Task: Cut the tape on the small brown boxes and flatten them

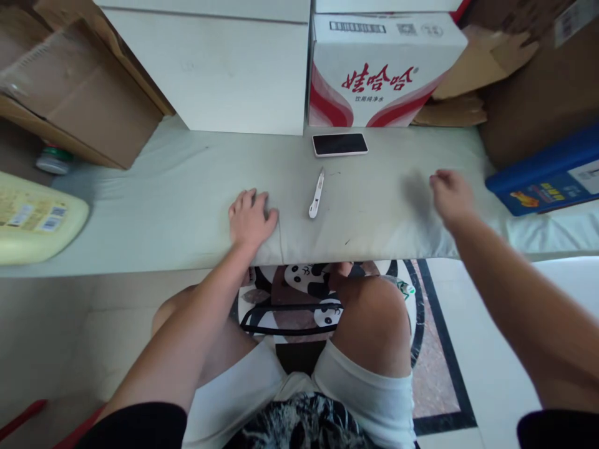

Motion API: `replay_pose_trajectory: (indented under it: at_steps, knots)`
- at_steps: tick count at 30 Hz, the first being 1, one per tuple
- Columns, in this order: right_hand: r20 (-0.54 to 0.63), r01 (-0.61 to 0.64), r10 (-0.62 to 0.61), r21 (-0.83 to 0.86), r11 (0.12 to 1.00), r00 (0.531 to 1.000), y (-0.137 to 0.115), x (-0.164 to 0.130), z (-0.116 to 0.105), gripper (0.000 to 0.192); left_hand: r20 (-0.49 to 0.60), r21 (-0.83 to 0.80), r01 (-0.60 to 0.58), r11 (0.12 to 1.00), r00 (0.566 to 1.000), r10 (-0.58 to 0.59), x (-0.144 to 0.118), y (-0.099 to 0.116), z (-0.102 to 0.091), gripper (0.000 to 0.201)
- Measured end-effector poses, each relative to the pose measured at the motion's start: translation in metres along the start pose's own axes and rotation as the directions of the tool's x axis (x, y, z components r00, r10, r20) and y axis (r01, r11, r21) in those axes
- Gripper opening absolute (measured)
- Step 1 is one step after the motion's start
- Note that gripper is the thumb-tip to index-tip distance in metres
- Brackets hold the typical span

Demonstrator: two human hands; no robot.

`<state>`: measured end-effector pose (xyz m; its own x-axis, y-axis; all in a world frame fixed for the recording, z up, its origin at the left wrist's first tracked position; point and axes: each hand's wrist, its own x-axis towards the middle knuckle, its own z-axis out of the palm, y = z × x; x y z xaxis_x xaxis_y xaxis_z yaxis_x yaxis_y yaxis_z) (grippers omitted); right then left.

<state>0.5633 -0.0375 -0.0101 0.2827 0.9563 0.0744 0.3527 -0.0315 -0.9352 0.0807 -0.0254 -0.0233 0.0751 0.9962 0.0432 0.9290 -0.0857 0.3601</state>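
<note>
My left hand (253, 218) lies palm down on the pale green cloth of the table (187, 206), fingers apart and nothing in them. To its right is a white utility knife (317, 194), slanted, its tip pointing away from me. Beyond the knife lies a phone (340, 144) with a dark screen and a light rim. My right hand (450, 194) is over the right part of the table, its shadow to the left of it. Its fingers are curled closed and slightly blurred; what they hold, if anything, is hidden.
White boxes (248, 68) and a red-and-white printed carton (379, 68) line the back. Brown cardboard boxes (93, 93) and a pale yellow jug (37, 218) stand left. A blue package (547, 171) is at the right edge. My knees are under the table's front edge.
</note>
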Motion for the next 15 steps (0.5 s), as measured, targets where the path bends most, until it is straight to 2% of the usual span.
replay_pose_trajectory:
  at_steps: [1, 3, 5, 7, 10, 15]
  knots:
    - [-0.049, -0.01, 0.007, -0.071, 0.997, 0.999, 0.008, -0.022, 0.018, 0.033, -0.002, 0.003, -0.004, 1.0, 1.0, 0.004, 0.0, 0.0, 0.0, 0.059]
    - [-0.073, -0.02, 0.002, -0.237, 0.971, 0.997, 0.017, -0.059, 0.05, 0.045, -0.01, 0.009, -0.012, 1.0, 1.0, 0.012, 0.0, 0.0, 0.001, 0.059]
    - [-0.027, 0.04, -0.064, -0.545, 0.837, 0.998, 0.015, -0.081, 0.073, 0.051, -0.016, 0.017, -0.012, 1.0, 1.0, 0.012, -0.001, 0.0, 0.001, 0.059]
    - [0.022, 0.094, -0.113, -0.722, 0.685, 0.993, 0.008, -0.092, 0.085, 0.054, -0.013, 0.03, -0.002, 1.0, 1.0, 0.003, -0.001, 0.001, 0.001, 0.059]
    - [0.031, 0.106, -0.133, -0.785, 0.61, 0.991, -0.001, -0.095, 0.091, 0.056, -0.009, 0.049, 0.007, 0.999, 1.0, -0.007, -0.002, 0.003, 0.001, 0.058]
    - [0.024, 0.107, -0.147, -0.801, 0.589, 0.989, 0.001, -0.094, 0.089, 0.056, 0.002, 0.056, 0.012, 0.998, 1.0, -0.012, -0.003, 0.004, 0.001, 0.056]
